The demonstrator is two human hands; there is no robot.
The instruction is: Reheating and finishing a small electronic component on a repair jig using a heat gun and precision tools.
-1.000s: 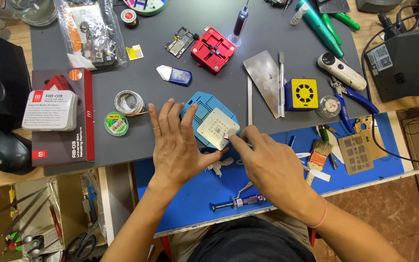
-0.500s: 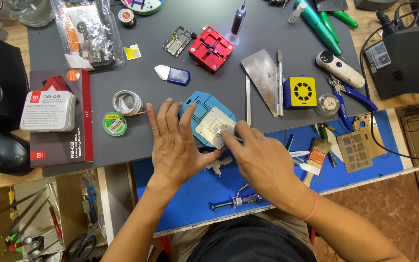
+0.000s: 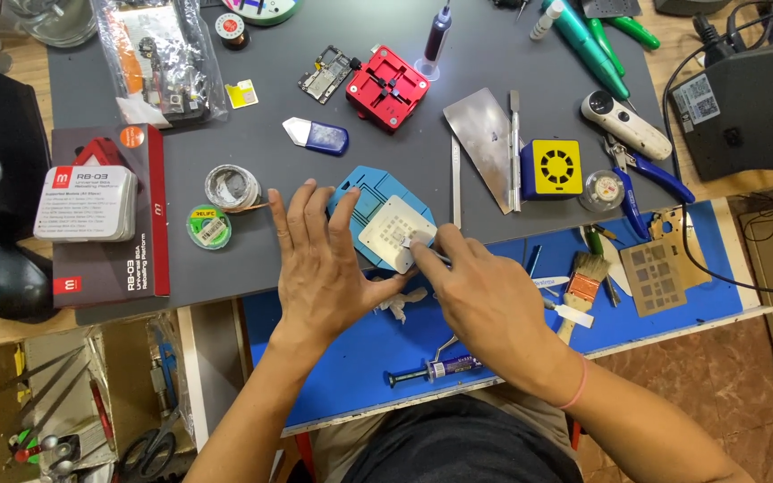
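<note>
- Far to the left of the blue holder (image 3: 370, 199), a stack of white cards (image 3: 85, 204) is lying on a dark red box (image 3: 127, 215), parked out of the way at the worktop (image 3: 252, 143) edge.
- Just left of the blue holder, a solder wire coil (image 3: 231, 186) and a small green tin (image 3: 208, 226) are sitting within easy reach.
- The left hand (image 3: 324, 264) is resting flat with fingers spread, its fingertips pressing on the blue holder's left side, apparently to keep it from sliding; it is gripping nothing.
- The blue holder is lying on the grey mat's front edge, carrying a square metal stencil (image 3: 393, 232) on top.
- The right hand (image 3: 485, 300) is coming in from the right of the blue holder, its fingers pinched together on a thin tool (image 3: 429, 252) whose tip is touching the stencil's lower right corner.
- Behind the blue holder, a red jig (image 3: 387, 87) is standing idle.
- In front of the blue holder, a syringe (image 3: 436, 368) is lying on the blue mat (image 3: 351, 349).
- To the right of the blue holder, a yellow-faced block (image 3: 555, 167), blue-handled cutters (image 3: 650, 174) and a brush (image 3: 583, 277) are waiting, well apart from the hands.
</note>
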